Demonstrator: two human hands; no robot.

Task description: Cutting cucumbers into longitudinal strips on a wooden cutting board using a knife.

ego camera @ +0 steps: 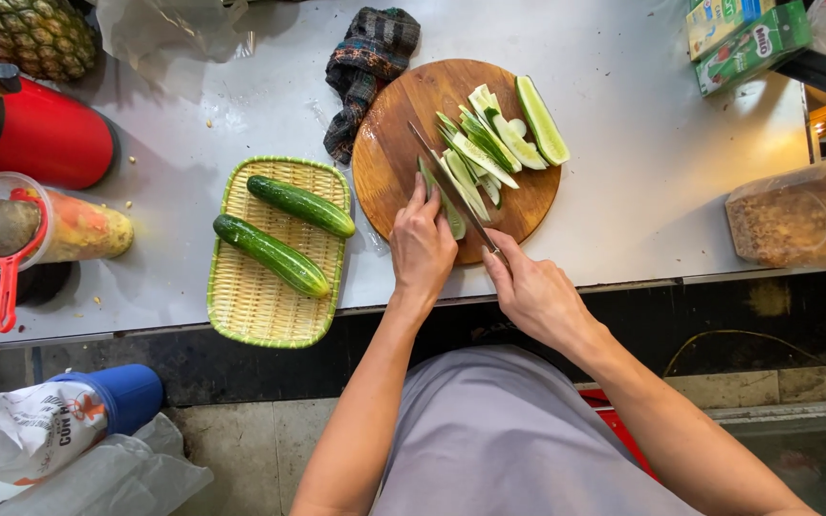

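The right hand (pixel 534 291) is closed around the handle of a knife (pixel 451 187), whose blade runs toward 11 o'clock across a round wooden cutting board (pixel 399 143). The left hand (pixel 422 247) presses its fingertips down on a cucumber piece (pixel 452 216) just beside the blade — fingers curled, holding it steady against the board. Cut cucumber spears (pixel 494 143) lie fanned out at the board's 1 o'clock side. At 9 o'clock from the board, a green-rimmed woven tray (pixel 270 311) holds two whole cucumbers (pixel 284 229) side by side. A dark checked cloth (pixel 365 62) lies crumpled at the board's 11 o'clock edge — all on the pale table (pixel 642 162).
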